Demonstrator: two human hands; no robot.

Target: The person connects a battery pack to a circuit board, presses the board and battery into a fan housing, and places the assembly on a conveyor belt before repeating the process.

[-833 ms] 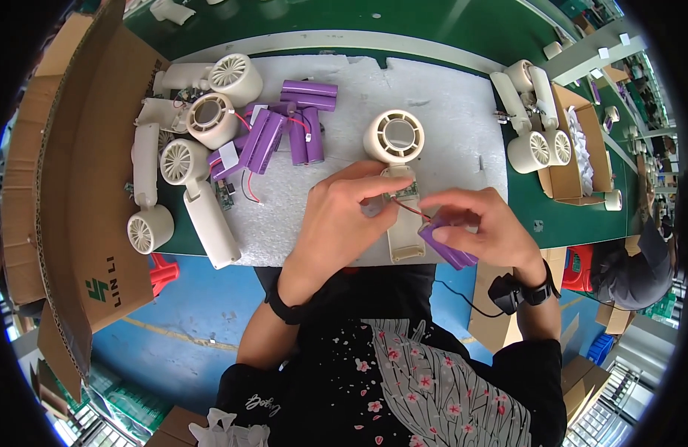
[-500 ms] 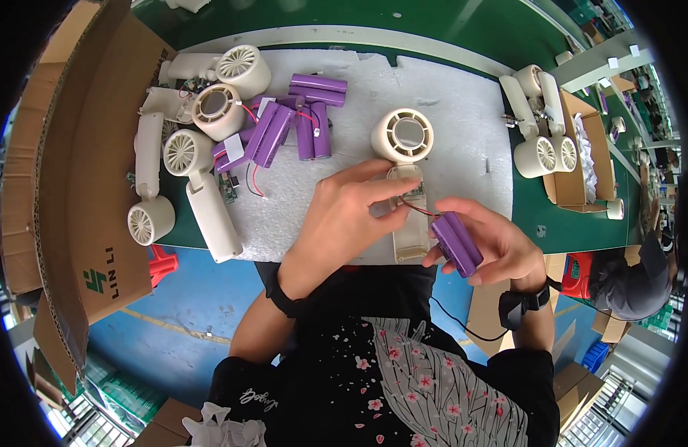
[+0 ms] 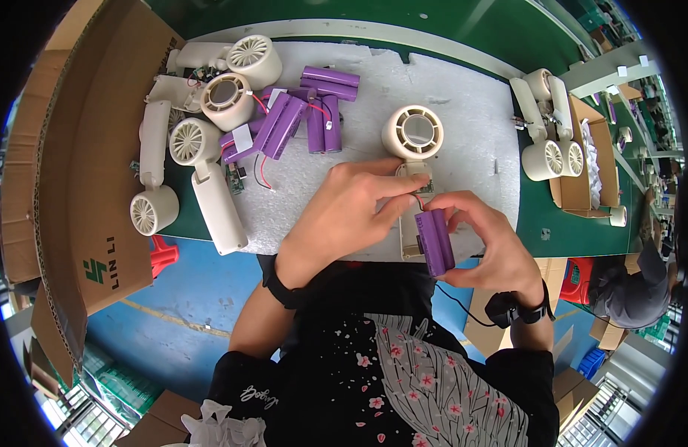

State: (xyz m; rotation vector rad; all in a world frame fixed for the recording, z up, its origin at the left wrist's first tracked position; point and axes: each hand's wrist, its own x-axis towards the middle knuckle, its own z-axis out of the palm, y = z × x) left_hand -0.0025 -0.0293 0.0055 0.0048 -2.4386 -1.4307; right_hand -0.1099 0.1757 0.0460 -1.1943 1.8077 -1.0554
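Note:
A cream handheld fan (image 3: 413,134) lies on the white foam sheet (image 3: 478,149), its round head away from me and its handle open toward me. Inside the handle a small green circuit board shows in part. My left hand (image 3: 351,205) is over the handle, thumb and forefinger closed near the board and the wires. What its fingertips grip is partly hidden. My right hand (image 3: 489,238) holds a purple two-cell battery pack (image 3: 435,242) by its ends, above the lower handle. Thin red and dark wires run from the pack to my left fingertips.
Several purple battery packs (image 3: 280,123) lie in a pile left of the fan, beside several cream fans (image 3: 217,208). A tall cardboard box (image 3: 113,171) stands at the left edge. More fans (image 3: 543,160) and an open carton (image 3: 582,149) sit at right.
My right hand has brought the battery pack left, over the handle, and turned it more upright. My left hand stays at the board. The view has shifted slightly.

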